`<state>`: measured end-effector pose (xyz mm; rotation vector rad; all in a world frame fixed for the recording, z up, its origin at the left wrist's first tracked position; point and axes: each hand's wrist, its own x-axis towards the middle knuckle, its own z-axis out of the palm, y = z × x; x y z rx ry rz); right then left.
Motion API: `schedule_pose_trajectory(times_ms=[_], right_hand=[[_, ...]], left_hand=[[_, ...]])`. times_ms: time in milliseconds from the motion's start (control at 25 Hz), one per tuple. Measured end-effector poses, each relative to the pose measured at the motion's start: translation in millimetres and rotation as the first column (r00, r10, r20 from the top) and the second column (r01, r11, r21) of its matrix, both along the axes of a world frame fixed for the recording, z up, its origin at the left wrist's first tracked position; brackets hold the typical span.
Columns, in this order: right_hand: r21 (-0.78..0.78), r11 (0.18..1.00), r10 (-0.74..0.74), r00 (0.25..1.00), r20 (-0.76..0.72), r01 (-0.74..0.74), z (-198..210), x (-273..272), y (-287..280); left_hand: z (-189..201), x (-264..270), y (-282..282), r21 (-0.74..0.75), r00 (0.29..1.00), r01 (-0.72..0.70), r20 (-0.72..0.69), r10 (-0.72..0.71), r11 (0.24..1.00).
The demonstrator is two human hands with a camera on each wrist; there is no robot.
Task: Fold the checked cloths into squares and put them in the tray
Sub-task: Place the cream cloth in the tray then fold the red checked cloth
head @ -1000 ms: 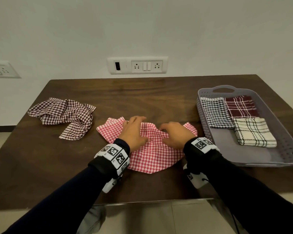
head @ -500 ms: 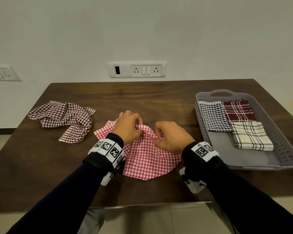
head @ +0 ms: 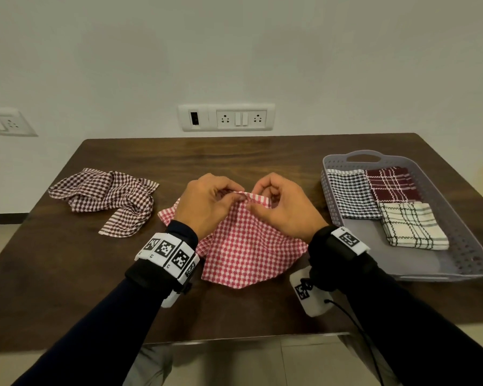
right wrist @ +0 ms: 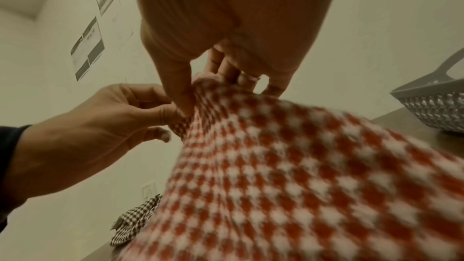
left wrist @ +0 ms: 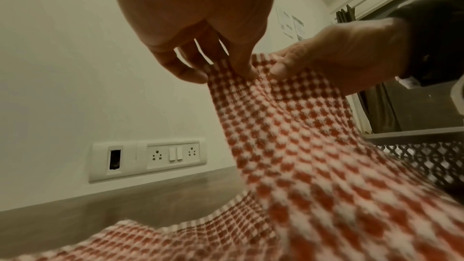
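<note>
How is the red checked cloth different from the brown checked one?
The red-and-white checked cloth is lifted at one edge, pinched by the left hand and right hand; the brown-and-white checked cloth lies crumpled and untouched on the dark wooden table. Neither is folded yet.

The head camera looks forward and down across the table (head: 67,260) toward the wall; each wrist camera sits low and close, tilted up along its hand; all three views share the red checked cloth (head: 248,246), the tray (head: 469,263) and both hands.
</note>
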<state>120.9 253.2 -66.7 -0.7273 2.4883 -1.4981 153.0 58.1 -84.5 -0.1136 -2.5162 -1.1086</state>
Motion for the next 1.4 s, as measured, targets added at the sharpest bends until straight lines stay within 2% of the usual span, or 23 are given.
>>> schedule_pose_trajectory(times_ms=[120,200,360,440,520,600,640,720,760,840,960,1080,1200,1320,1400], right_hand=[[0.145,0.984,0.093,0.994,0.048,-0.099,13,-8,15],[0.247,0.956,0.146,0.987,0.073,-0.16,23,-14,30],[0.266,0.952,0.136,0.988,0.067,-0.149,40,-16,58],[0.254,0.961,0.112,0.994,0.02,-0.113,48,-15,67],[0.196,0.98,0.031,0.999,-0.014,-0.028,57,-16,72],[0.109,0.991,-0.077,0.997,-0.033,0.08,73,-24,69],[0.055,0.991,-0.123,0.992,-0.017,0.124,83,-32,66],[-0.103,0.98,-0.16,0.981,0.11,0.171,111,-54,55],[-0.199,0.961,-0.156,0.971,0.181,0.192,127,-65,48],[-0.325,0.918,-0.175,0.968,0.18,0.227,162,-87,38],[-0.389,0.89,-0.268,0.963,-0.032,0.235,209,-111,32],[-0.445,0.87,-0.305,0.94,-0.149,0.212,241,-108,39],[-0.382,0.9,-0.32,0.914,-0.248,0.211,240,-82,50],[-0.222,0.938,-0.327,0.892,-0.312,0.266,215,-37,65],[-0.139,0.953,-0.298,0.915,-0.273,0.269,188,-5,78]], left_hand=[[14,1,-10,0.083,0.984,-0.106,-0.135,0.116,0.991],[21,2,-22,0.147,0.964,-0.177,-0.175,0.202,0.973],[34,5,-46,0.319,0.921,-0.298,-0.151,0.358,0.9],[42,8,-52,0.422,0.908,-0.311,-0.135,0.398,0.852],[54,12,-51,0.443,0.924,-0.285,-0.108,0.366,0.85],[73,11,-47,0.446,0.958,-0.203,-0.094,0.272,0.872],[86,6,-45,0.462,0.971,-0.157,-0.088,0.222,0.873],[118,-15,-46,0.483,0.98,-0.102,-0.101,0.171,0.87],[136,-29,-50,0.468,0.979,-0.096,-0.117,0.17,0.879],[173,-54,-66,0.382,0.97,-0.121,-0.152,0.191,0.916],[222,-79,-86,0.252,0.944,-0.165,-0.24,0.227,0.954],[260,-66,-77,0.179,0.907,-0.209,-0.332,0.259,0.961],[258,-42,-65,0.16,0.902,-0.185,-0.364,0.232,0.97],[227,-5,-62,0.136,0.925,-0.143,-0.334,0.181,0.98],[197,25,-60,0.121,0.952,-0.092,-0.279,0.123,0.988]])
